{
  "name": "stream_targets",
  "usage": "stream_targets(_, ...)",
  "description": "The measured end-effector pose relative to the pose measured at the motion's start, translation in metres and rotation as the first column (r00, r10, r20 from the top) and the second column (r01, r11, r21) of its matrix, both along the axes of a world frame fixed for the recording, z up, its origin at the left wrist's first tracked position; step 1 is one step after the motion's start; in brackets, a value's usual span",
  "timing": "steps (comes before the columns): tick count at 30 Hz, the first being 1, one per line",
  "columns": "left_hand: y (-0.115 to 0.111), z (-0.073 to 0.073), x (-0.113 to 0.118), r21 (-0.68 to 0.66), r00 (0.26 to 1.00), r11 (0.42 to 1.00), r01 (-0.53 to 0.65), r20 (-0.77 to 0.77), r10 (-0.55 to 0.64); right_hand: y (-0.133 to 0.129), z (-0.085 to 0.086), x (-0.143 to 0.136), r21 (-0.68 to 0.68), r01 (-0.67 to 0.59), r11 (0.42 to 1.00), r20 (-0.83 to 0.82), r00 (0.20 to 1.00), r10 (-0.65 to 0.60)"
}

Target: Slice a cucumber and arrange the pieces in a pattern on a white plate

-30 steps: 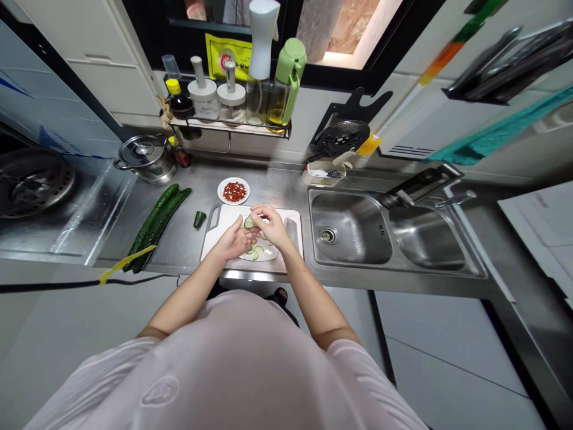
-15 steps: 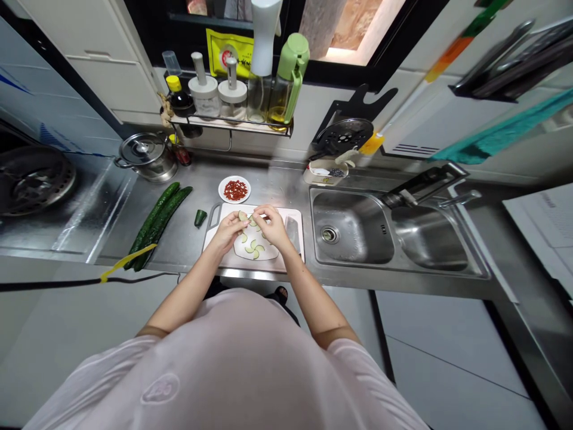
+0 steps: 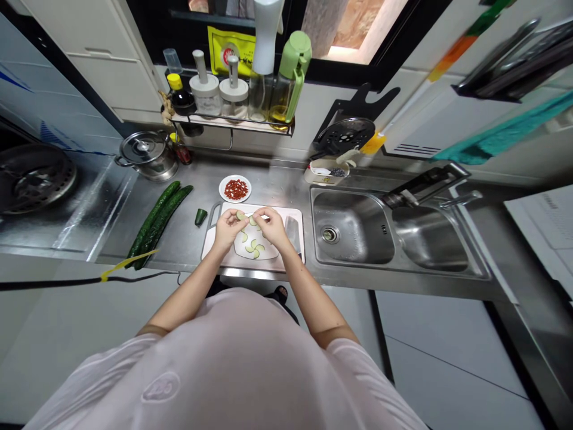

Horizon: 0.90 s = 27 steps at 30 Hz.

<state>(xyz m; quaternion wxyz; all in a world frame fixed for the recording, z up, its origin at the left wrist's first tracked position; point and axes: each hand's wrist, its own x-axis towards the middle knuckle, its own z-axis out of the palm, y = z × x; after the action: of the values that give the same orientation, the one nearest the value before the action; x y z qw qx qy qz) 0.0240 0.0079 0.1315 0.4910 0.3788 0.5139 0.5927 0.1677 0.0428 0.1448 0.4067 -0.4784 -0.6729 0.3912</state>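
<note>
My left hand (image 3: 228, 228) pinches a few pale green cucumber slices (image 3: 240, 215) over the far side of a white plate (image 3: 242, 252). Close beside it, my right hand (image 3: 272, 227) has its fingertips closed on a cucumber slice (image 3: 252, 221). More thin slices (image 3: 255, 248) lie on the plate, some of them fanned into a pinwheel near its front. Under the plate is a pale pink cutting board (image 3: 219, 261). A knife with a broad blade (image 3: 292, 232) rests on the board's right side, partly behind my right forearm.
Left of the board lie a cucumber end piece (image 3: 200, 217) and two whole cucumbers (image 3: 163, 216). A small dish of red bits (image 3: 235, 189) stands behind the board. A lidded pot (image 3: 148, 156) is at the back left, a double sink (image 3: 353, 230) at the right.
My left hand has turned slightly and shifted away from me, still pinching slices. The right hand stays nearly in place over the plate. The view has shifted a little.
</note>
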Motion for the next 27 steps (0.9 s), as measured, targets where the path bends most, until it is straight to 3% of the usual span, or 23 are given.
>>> stream_targets(15,0.001,-0.002,0.001,0.020,1.000,1.000,-0.017,-0.008,0.017,0.002,-0.003,-0.001,-0.052,-0.011,0.999,-0.044,0.999,0.009)
stream_targets(24,0.001,-0.009,0.000,0.002,0.999,1.000,-0.015,0.032,0.015,0.005,-0.017,0.000,-0.088,-0.051,0.995,-0.045,0.998,0.048)
stream_targets(27,0.001,-0.018,-0.006,-0.032,0.999,0.999,-0.016,-0.034,0.015,0.008,-0.024,0.003,-0.126,-0.077,0.989,0.025,0.996,0.081)
